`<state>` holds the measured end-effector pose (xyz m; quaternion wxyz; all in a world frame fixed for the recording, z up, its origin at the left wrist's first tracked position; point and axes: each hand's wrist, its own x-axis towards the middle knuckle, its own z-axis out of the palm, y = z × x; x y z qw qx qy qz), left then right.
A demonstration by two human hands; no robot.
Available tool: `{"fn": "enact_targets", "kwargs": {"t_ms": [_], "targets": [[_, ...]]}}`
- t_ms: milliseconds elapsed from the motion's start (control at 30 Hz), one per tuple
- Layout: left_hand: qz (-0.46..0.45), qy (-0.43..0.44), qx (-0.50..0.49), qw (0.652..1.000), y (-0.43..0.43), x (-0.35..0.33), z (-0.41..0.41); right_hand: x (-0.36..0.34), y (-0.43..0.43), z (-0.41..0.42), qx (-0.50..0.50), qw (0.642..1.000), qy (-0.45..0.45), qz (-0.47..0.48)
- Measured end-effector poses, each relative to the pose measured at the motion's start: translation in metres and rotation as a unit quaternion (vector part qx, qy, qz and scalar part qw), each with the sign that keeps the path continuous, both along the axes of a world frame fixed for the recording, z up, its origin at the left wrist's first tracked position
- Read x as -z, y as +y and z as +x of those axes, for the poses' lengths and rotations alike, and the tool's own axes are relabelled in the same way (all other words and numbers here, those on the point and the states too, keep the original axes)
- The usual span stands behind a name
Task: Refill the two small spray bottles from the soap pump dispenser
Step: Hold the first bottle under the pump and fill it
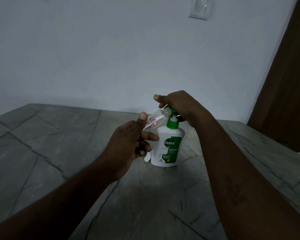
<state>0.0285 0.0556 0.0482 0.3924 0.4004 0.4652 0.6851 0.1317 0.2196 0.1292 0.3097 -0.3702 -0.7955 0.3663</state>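
A white soap dispenser (168,146) with a green pump stands upright on the grey stone table (59,153). My left hand (128,144) holds a small clear spray bottle (156,119) with a red-edged label, tilted, its open neck right at the pump's green nozzle. My right hand (178,105) rests on top of the pump head, covering most of it, thumb stuck out to the left. A small white object (148,157), partly hidden, lies on the table behind the dispenser's left side; what it is I cannot tell.
A pale wall rises behind the table, with a light switch (198,8) high up. A brown door or panel (284,84) stands at the right. The table's far right edge runs close to it.
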Motion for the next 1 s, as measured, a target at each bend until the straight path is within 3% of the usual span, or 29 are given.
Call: {"fn": "enact_targets", "kwargs": {"t_ms": [467, 800, 1000], "targets": [[-0.003, -0.004, -0.008, 1.0, 0.001, 0.002, 0.0, 0.006, 0.007, 0.0, -0.002, 0.997, -0.052, -0.061], [0.024, -0.006, -0.009, 1.0, 0.0, -0.001, 0.001, -0.004, 0.005, 0.0, 0.04, 0.993, 0.032, 0.103], [0.026, 0.001, -0.01, 1.0, -0.001, -0.001, 0.002, -0.004, -0.004, 0.002, 0.023, 0.995, 0.095, -0.011]]}}
